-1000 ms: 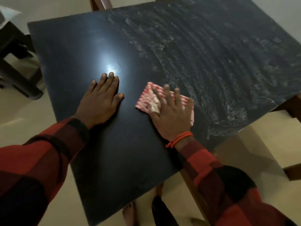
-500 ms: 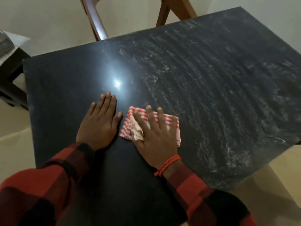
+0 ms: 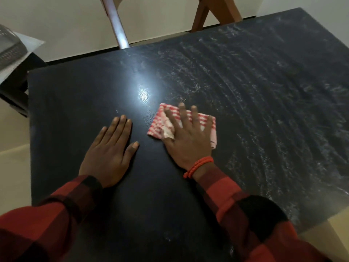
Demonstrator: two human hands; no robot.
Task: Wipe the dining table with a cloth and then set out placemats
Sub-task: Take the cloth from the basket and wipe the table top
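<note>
Right hand (image 3: 188, 140) flat on the cloth (image 3: 160, 121) — mid-wipe

My fingers are spread, pressing rather than pinching the folded checked cloth onto the dark table (image 3: 264, 110) near its middle; left hand (image 3: 109, 154) lies open alongside; soft and light, it may bunch — I'd keep my palm over the folds.

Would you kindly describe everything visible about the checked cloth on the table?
The cloth is red-and-white checked fabric, folded into a small flat pad with a crumpled pale patch near the thumb. It lies flat on the dark table, between the smooth left part and the streaky right part. The right hand presses on it with spread fingers; the left hand rests beside it, apart.
</note>
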